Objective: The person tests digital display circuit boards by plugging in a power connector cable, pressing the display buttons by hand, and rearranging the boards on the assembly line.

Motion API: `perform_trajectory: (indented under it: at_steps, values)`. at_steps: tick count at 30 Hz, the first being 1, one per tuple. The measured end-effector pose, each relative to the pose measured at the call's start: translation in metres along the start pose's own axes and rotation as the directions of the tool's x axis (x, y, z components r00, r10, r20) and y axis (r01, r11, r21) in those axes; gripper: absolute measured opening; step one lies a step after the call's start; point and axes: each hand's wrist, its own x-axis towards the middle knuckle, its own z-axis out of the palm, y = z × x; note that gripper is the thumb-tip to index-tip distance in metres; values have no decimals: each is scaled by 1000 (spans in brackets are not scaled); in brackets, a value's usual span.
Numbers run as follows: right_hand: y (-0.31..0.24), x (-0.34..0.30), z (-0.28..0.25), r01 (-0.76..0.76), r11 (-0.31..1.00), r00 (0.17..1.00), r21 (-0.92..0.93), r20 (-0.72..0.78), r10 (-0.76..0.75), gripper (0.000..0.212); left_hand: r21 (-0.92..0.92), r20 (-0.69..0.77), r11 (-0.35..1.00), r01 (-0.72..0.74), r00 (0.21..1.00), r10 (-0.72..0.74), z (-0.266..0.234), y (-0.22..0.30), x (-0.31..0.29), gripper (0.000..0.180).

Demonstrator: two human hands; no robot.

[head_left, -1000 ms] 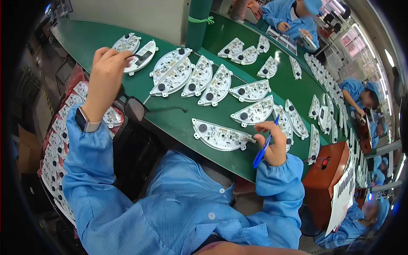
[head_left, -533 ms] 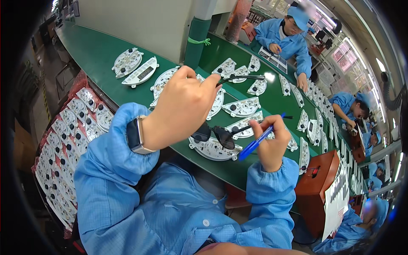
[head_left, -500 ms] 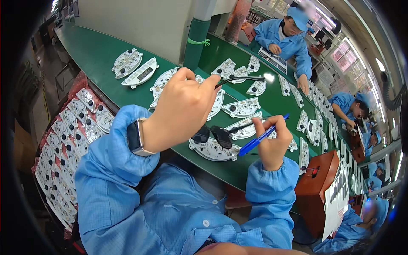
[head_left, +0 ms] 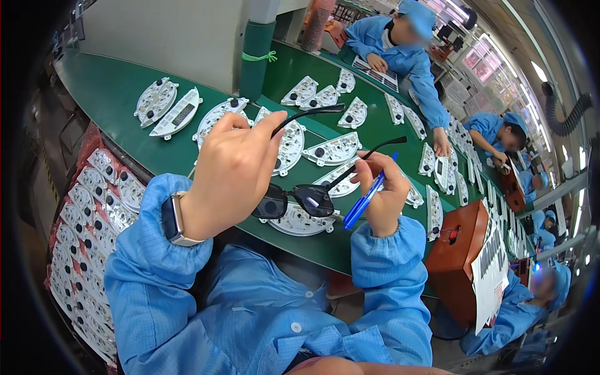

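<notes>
A pair of dark sunglasses [head_left: 314,200] hangs between my hands above the green bench, lenses low and both temples sticking up and away. My left hand [head_left: 232,169], with a watch on its wrist, pinches one temple near the hinge side. The fingers of my right hand [head_left: 385,194] touch the other temple and are also closed round a blue pen [head_left: 364,203], tip down-left. Just behind the lenses lies a white half-round circuit board [head_left: 297,224], partly covered by them. My left hand hides part of another round board [head_left: 289,147].
More white boards [head_left: 337,148] are spread over the green bench [head_left: 112,84]. At my left stands a bin lined with pink wrap and filled with boards [head_left: 81,212]. A wrapped post [head_left: 256,62] rises behind; a brown box [head_left: 459,250] stands right. Co-workers in blue [head_left: 400,47] sit along the bench.
The sunglasses have turned, so both lenses and the two temples show more fully. My right hand has come up to the far temple, pen still in it. The whole view has shifted rightward.
</notes>
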Motion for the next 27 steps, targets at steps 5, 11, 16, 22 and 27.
perform_trajectory:
  at_steps: [5, 11, 16, 22, 27]
  values:
    - [-4, -2, 0, -143, 983, 990, 114, 23, 142, 7, -21, 58, 1000, -14, 998, 16, 0, 3, -1, 21]
    - [-5, -1, 0, -193, 972, 981, 135, 4, 195, 8, -13, 124, 1000, -20, 992, 21, -4, 7, -5, 18]
    - [-4, -3, 0, -180, 976, 984, 126, 13, 180, 9, -46, 209, 998, -31, 977, 40, -14, 15, -4, 21]
    - [1, 0, -2, -287, 951, 956, 116, -22, 291, 13, -266, 264, 964, 8, 962, 65, -28, 26, -4, 31]
    - [3, 2, -2, -270, 950, 962, 157, 4, 273, 17, -793, 234, 609, -12, 917, 322, -35, 34, -5, 28]
